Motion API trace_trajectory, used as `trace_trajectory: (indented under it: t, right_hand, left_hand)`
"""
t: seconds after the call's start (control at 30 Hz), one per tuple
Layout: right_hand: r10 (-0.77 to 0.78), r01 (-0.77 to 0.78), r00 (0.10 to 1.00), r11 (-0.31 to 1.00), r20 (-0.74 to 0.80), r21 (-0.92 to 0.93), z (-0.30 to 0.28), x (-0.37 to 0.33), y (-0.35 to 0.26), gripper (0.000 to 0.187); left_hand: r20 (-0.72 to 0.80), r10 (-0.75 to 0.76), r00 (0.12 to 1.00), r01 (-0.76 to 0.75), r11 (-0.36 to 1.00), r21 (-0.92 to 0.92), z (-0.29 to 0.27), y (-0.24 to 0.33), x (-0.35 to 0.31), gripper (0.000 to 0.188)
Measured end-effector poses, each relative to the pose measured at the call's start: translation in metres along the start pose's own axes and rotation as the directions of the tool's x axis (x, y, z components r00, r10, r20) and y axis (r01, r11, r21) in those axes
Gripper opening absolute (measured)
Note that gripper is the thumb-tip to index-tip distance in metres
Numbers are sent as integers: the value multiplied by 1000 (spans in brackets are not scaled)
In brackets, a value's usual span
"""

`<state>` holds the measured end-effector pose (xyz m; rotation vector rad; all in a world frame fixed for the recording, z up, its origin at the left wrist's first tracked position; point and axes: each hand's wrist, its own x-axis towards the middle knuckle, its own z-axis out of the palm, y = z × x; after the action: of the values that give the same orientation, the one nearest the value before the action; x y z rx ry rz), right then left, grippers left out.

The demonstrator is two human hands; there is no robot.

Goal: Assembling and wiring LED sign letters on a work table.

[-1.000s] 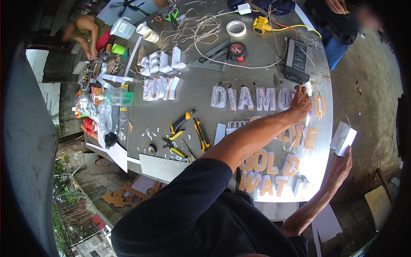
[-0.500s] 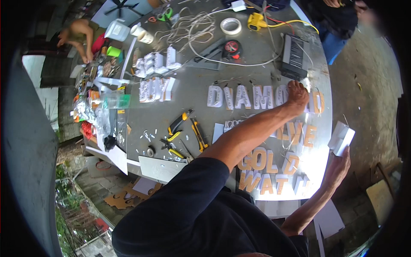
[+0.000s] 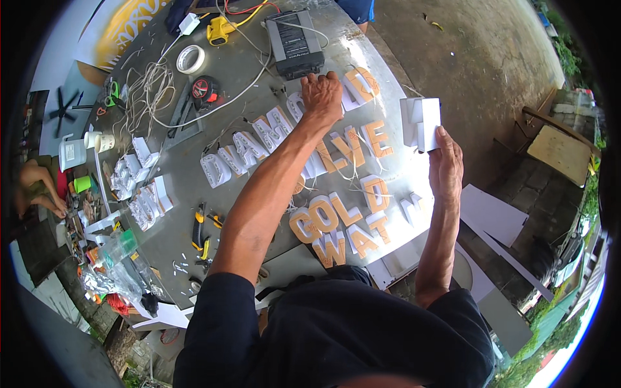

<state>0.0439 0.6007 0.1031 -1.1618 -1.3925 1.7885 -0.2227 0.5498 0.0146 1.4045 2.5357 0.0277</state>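
Observation:
My left hand (image 3: 321,98) reaches across the table to the far row of white block letters (image 3: 242,143), fingers curled down over that row. Whatever its fingertips grip is hidden beneath them. Just beyond it sits a grey and black power supply box (image 3: 294,44). Off the table's right edge, my right hand (image 3: 446,160) grips a white block letter (image 3: 422,124) from below. A thin wire sticks up from that letter. Nearer rows hold letters with brown faces (image 3: 325,215), some with white wires trailing from them.
A tape measure (image 3: 205,92), a masking tape roll (image 3: 190,59), a tangled white cable (image 3: 150,97) and a yellow connector (image 3: 220,30) lie toward the far left. Pliers (image 3: 198,233) and more white letters (image 3: 150,205) lie left. A wooden chair (image 3: 559,154) stands right.
The view has turned, so the table appears swung to the left. My left hand stays over the far row by the power supply. My right hand still holds the white letter, now nearer the table edge.

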Motion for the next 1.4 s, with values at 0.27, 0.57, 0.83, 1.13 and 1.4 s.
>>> trace_trajectory:
  t: [0.27, 0.57, 0.83, 1.13, 1.4]
  right_hand:
    - [5, -6, 1000, 996, 14, 94, 0, -11, -1, 51]
    - [-40, 5, 989, 972, 144, 234, 7, -39, -14, 45]
    - [266, -294, 855, 956, 444, -5, 56, -143, 45, 45]
    - [392, -57, 695, 866, 603, -497, 113, -284, 113, 57]
    - [13, 416, 828, 657, 561, -629, 142, -345, 160, 42]
  left_hand:
    - [-178, 159, 971, -198, 952, -232, -1, 11, -13, 45]
    - [-495, -2, 869, -365, 673, -644, -96, -31, -137, 23]
    - [185, -364, 913, 325, 373, -869, -9, -171, -429, 21]
    - [280, -502, 818, 430, 213, -877, 90, -172, -573, 21]
    - [80, -214, 973, 170, 441, -881, 115, -135, -551, 19]
